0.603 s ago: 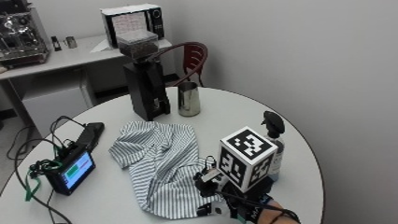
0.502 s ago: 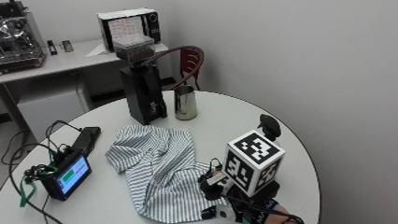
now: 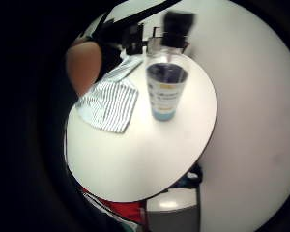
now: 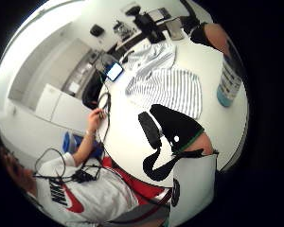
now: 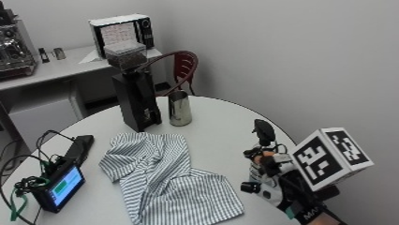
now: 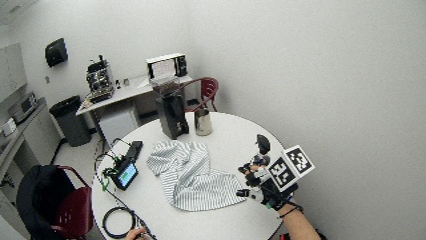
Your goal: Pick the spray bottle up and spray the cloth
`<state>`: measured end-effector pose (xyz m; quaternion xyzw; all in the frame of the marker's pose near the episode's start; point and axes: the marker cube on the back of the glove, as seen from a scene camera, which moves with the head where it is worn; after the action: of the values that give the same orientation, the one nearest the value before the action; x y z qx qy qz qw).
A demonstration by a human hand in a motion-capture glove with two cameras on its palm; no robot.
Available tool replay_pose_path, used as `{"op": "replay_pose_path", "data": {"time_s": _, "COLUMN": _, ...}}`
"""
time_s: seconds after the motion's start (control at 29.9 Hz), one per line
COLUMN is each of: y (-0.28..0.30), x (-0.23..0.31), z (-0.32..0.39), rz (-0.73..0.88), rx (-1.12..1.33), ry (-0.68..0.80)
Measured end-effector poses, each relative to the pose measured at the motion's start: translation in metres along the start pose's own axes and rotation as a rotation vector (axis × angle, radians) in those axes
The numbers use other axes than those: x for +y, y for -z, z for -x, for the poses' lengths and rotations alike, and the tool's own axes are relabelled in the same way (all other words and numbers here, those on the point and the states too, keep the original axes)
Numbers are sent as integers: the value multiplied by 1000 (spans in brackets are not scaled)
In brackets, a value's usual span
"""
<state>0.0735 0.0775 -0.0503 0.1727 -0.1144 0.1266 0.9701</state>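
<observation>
A spray bottle with a black trigger head [image 5: 263, 131] stands on the round white table [image 5: 218, 122] near its right edge. In the palm views its clear body with a blue base [image 3: 165, 89] [image 4: 229, 78] stands upright on the tabletop, a little away from the palm. My gloved right hand [image 5: 280, 183] is close beside the bottle on the near side and hides its body in the outside view. The fingers look spread, with nothing held. The striped cloth [image 5: 168, 183] lies crumpled to the bottle's left [image 3: 111, 104].
A black coffee grinder [image 5: 134, 101] and a metal pitcher [image 5: 180, 108] stand at the table's back. A small screen device [image 5: 59, 185] with cables sits at the left edge. A red chair [image 5: 184, 70] is behind the table. A bare hand [image 4: 94, 120] holds a cable at the table's edge.
The outside camera has shifted a little. My right hand has moved from in front of the bottle to its right side. Bottle and cloth have stayed where they were.
</observation>
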Motion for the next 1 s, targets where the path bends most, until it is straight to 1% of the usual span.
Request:
{"op": "replay_pose_path", "data": {"time_s": 0.17, "y": 15, "x": -5, "z": -43, "rz": -136, "rx": -95, "ry": -159}}
{"op": "replay_pose_path", "data": {"time_s": 0.33, "y": 10, "x": -23, "z": -79, "rz": -194, "rx": -208, "ry": -252}}
{"op": "replay_pose_path", "data": {"time_s": 0.44, "y": -6, "x": -31, "z": -98, "rz": -165, "rx": -297, "ry": -295}}
{"op": "replay_pose_path", "data": {"time_s": 0.57, "y": -37, "x": -31, "z": -119, "rz": -69, "rx": -438, "ry": -334}}
{"op": "replay_pose_path", "data": {"time_s": 0.8, "y": -79, "x": -8, "z": -141, "rz": 2, "rx": -692, "ry": -356}}
{"op": "replay_pose_path", "data": {"time_s": 1.0, "y": -97, "x": 11, "z": -139, "rz": 33, "rx": -770, "ry": -359}}
